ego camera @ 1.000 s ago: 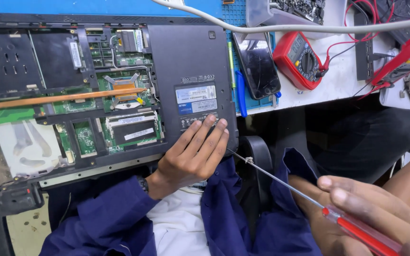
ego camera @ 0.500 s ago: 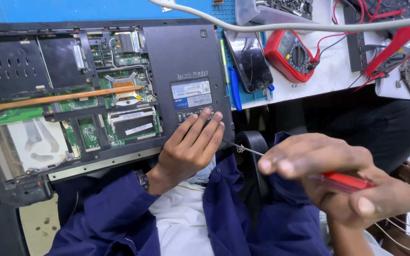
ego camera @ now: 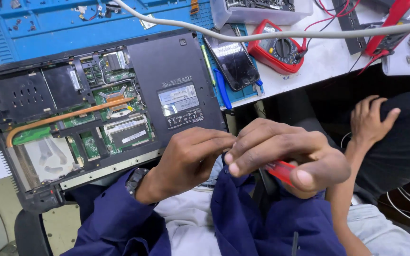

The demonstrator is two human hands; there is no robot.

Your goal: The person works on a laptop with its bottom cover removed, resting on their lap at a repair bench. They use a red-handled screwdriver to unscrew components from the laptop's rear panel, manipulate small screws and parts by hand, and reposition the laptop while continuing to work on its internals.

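An opened laptop [ego camera: 176, 61] lies upside down with its circuit boards, a copper heat pipe [ego camera: 62, 117] and a memory module [ego camera: 126, 132] exposed. My left hand [ego camera: 186, 161] rests at the laptop's near edge, its fingertips pinched together and touching my right hand. My right hand [ego camera: 285, 154] grips a screwdriver with a red handle [ego camera: 281, 170]; its shaft and tip are hidden behind the fingers. Both hands meet just below the laptop's front right corner, over my blue jacket.
A black phone [ego camera: 233, 61], a blue pen [ego camera: 222, 90] and a red multimeter [ego camera: 281, 50] lie right of the laptop on a blue mat [ego camera: 48, 28]. A grey cable [ego camera: 262, 35] crosses above. Another person's hand [ego camera: 368, 121] rests at right on a dark trouser leg.
My right hand brought the screwdriver up and left from the lower right until it meets my left hand. My left hand lifted its flat fingers off the laptop cover and pinched them.
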